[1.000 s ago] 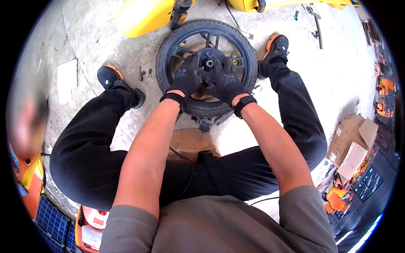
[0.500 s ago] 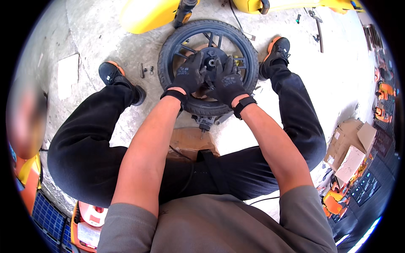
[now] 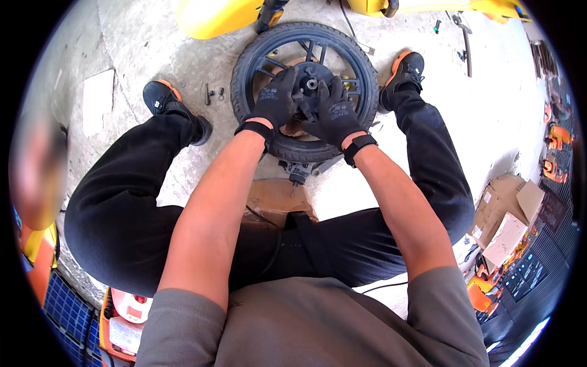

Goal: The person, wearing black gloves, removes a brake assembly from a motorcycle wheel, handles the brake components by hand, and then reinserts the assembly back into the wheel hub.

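Observation:
A black motorcycle-type wheel (image 3: pixel 369 85) with a treaded tyre and dark spokes lies flat on the floor between my feet. Its dark round hub (image 3: pixel 313 68) has a metal nut or axle end at the centre. Both hands wear black gloves. My left hand (image 3: pixel 276 103) curls against the hub's left side, its fingertips partly hidden. On the lower right of the hub is my right hand (image 3: pixel 338 116), its fingers bent around it and pointing away from me. A dark part shows between the two thumbs; its kind cannot be made out.
A dark mechanical piece (image 3: pixel 298 173) and a brown cardboard piece (image 3: pixel 278 199) lie on the near side of the wheel. Bolts (image 3: pixel 207 93) sit left of it. Yellow panels (image 3: pixel 217 17) stand beyond, a hammer (image 3: pixel 467 46) lies far right, and an open carton (image 3: pixel 498 208) stands at right.
The view has shifted slightly, so the wheel and my feet appear a little higher. Both hands stay at the hub, with only small finger movement.

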`<state>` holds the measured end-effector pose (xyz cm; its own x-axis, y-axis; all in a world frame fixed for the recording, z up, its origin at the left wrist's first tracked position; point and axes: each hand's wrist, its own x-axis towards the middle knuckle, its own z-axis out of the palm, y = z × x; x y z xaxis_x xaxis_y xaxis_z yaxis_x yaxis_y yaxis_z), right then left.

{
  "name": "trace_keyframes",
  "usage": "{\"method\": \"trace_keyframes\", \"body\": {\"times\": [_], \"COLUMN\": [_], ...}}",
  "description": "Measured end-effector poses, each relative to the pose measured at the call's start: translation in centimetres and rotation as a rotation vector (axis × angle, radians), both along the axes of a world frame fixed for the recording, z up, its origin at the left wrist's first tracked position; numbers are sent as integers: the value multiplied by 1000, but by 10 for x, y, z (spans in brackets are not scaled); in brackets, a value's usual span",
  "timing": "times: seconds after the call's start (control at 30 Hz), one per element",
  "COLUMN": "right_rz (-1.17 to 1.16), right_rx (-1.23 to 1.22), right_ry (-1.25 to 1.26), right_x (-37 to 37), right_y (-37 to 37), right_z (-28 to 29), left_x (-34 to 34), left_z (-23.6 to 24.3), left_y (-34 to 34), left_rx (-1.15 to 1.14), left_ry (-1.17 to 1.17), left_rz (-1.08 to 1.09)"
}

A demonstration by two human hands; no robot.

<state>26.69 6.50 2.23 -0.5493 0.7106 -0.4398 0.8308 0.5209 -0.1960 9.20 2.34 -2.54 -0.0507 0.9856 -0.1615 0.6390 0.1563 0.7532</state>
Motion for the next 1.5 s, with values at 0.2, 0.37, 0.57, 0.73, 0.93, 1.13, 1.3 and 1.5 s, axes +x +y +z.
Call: {"method": "trace_keyframes", "body": {"times": [0.2, 0.37, 0.57, 0.73, 0.93, 1.13, 1.3, 1.5], "right_rz": [3, -364, -242, -105, 68, 82, 5, -25], "right_rx": [-69, -6, -41, -97, 124, 153, 271, 201], "right_ry": [145, 314, 432, 437, 325, 361, 387, 287], "right_x": [12, 49, 70, 23, 26, 21, 21, 16], "right_y": [15, 72, 68, 60, 58, 60, 35, 46], "right_z": [7, -13, -32, -18, -35, -32, -48, -34], "left_x": [9, 27, 24, 24, 25, 30, 7, -1], "left_z": [28, 31, 23, 9, 17, 20, 24, 19], "left_y": [-10, -33, -23, -22, -14, -12, -6, -4], "left_rx": [-232, 39, 156, 161, 51, -19, 55, 55], "left_ry": [61, 295, 407, 463, 371, 334, 256, 130], "left_rz": [186, 44, -189, -231, -249, -218, -303, -312]}}
